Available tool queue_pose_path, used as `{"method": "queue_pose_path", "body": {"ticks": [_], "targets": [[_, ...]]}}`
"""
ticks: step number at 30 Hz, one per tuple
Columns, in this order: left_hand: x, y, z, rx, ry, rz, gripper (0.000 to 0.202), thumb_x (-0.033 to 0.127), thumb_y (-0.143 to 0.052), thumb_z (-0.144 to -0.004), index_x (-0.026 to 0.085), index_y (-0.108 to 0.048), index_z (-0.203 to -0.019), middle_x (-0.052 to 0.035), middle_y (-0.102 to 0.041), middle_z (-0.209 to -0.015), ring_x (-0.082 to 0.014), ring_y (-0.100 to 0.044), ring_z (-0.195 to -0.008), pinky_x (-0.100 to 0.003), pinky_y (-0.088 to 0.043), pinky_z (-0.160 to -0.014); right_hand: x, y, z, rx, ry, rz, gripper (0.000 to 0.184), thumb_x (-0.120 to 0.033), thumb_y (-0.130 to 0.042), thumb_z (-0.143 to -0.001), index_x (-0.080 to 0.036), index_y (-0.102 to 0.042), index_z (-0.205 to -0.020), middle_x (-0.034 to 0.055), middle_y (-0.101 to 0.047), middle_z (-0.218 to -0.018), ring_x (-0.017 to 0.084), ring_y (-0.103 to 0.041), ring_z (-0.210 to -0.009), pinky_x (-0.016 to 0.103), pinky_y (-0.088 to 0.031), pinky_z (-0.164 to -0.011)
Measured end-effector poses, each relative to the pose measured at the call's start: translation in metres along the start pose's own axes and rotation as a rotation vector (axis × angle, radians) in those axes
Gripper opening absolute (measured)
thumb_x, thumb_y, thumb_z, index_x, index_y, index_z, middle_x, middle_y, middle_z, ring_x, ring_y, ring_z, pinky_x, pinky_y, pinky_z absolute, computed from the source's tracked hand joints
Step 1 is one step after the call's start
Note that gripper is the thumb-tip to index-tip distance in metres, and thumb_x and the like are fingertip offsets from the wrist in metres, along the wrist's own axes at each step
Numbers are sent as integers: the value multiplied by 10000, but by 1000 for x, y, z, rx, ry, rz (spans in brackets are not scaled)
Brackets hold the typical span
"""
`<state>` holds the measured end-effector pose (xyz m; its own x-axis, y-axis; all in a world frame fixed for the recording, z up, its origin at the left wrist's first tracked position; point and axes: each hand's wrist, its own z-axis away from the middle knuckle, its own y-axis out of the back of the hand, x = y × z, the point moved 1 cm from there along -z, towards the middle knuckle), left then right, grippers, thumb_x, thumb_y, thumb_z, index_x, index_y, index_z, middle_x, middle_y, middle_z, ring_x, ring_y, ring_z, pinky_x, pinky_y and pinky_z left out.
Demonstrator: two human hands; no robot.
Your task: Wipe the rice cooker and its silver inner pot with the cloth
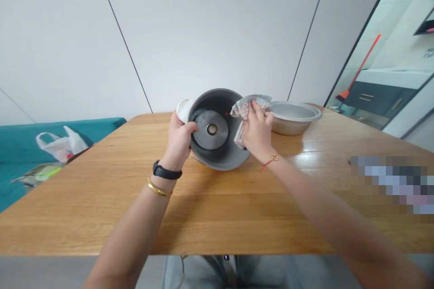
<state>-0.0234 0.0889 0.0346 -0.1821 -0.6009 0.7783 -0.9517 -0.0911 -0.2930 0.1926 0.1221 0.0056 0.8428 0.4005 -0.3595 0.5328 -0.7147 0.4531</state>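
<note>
A rice cooker body [239, 137] is tipped so that its dark grey inside faces me, with the round metal heating plate [205, 136] at the bottom. My left hand [179, 137] is closed on its left edge, the thumb reaching over the rim. Beside those fingers a rounded white part [184, 110] sticks out. In my right hand [257, 131] is a bunched checked cloth [241, 107], held at the cooker's right rim. The cloth covers part of that rim.
Just right of the cooker stands a wide metal basin [294, 126] on the wooden table [237, 216]. A pale wall rises behind. On a teal sofa [101, 127] at left lies a white plastic bag [64, 144]. Something blurred out [396, 180] lies at the table's right.
</note>
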Motion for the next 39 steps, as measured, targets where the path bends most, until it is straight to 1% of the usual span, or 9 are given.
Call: {"method": "queue_pose_path", "body": {"ticks": [6, 10, 14, 19, 22, 25, 29, 33, 39], "targets": [[0, -9, 6, -130, -30, 44, 506, 333, -809, -740, 219, -626, -1199, -85, -689, -1252, -296, -604, -1239, -428, -460, -1090, -65, -10, -32, 17, 36, -626, 465, -184, -460, -932, -249, -599, -1371, 63, -564, -1485, 225, -461, -1396, 432, -311, -1189], [-2, -3, 6, -126, -37, 31, 511, 461, -812, -782, 214, -627, -1188, -102, -680, -1280, -289, -601, -1259, -414, -446, -1110, -87, -26, 0, -63, -31, -997, 426, -281, -504, -961, -250, -585, -1378, 56, -628, -1406, 208, -543, -1322, 382, -372, -1158], [-4, 2, 8, -99, -22, 11, 534, 469, -809, -792, 219, -622, -1224, -103, -668, -1303, -292, -591, -1271, -419, -456, -1102, -61, -44, 31, -124, -184, -667, 436, -204, -405, -979, -186, -588, -1374, 108, -552, -1489, 256, -477, -1364, 451, -332, -1168], [-2, -5, 11, -68, -60, 18, 515, 438, -800, -810, 220, -622, -1241, -93, -680, -1268, -280, -596, -1260, -413, -444, -1115, -47, -46, 27, -459, 64, -83, 524, -115, -375, -967, -251, -567, -1435, 56, -430, -1588, 316, -458, -1272, 438, -412, -1055], [-2, -5, 12, -38, -56, 5, 518, 436, -799, -812, 223, -620, -1248, -88, -686, -1250, -281, -606, -1244, -425, -449, -1112, -61, -37, 25, -576, 292, -65, 531, -113, -378, -970, -313, -594, -1412, 10, -490, -1534, 307, -455, -1212, 426, -428, -1020], [-2, -5, 13, -76, -78, -2, 510, 430, -804, -807, 233, -625, -1241, -83, -680, -1272, -277, -592, -1271, -420, -422, -1140, -74, -34, 17, -539, 393, -74, 520, -144, -352, -997, -342, -594, -1412, 16, -492, -1529, 339, -415, -1246, 493, -400, -1026], [-4, -1, 13, -74, -69, 17, 489, 422, -801, -815, 229, -630, -1231, -91, -665, -1309, -272, -580, -1292, -410, -408, -1154, -68, -37, 5, -479, 363, 33, 510, -178, -305, -1016, -312, -594, -1414, 73, -474, -1539, 389, -394, -1276, 541, -405, -962], [-5, 7, 11, 5, -47, 20, 504, 470, -785, -826, 241, -623, -1245, -79, -671, -1302, -266, -593, -1273, -403, -452, -1118, -54, -29, 13, -484, 197, 185, 432, -114, -423, -935, -177, -694, -1265, 194, -605, -1346, 404, -459, -1184, 533, -432, -890], [-6, 6, 15, 45, -87, 49, 492, 470, -800, -807, 245, -637, -1213, -69, -676, -1292, -253, -602, -1259, -386, -454, -1112, -87, -15, 25, -745, 231, 88, 142, -77, -648, -770, -141, -762, -825, 206, -725, -942, 370, -582, -1053, 442, -473, -814]]}}
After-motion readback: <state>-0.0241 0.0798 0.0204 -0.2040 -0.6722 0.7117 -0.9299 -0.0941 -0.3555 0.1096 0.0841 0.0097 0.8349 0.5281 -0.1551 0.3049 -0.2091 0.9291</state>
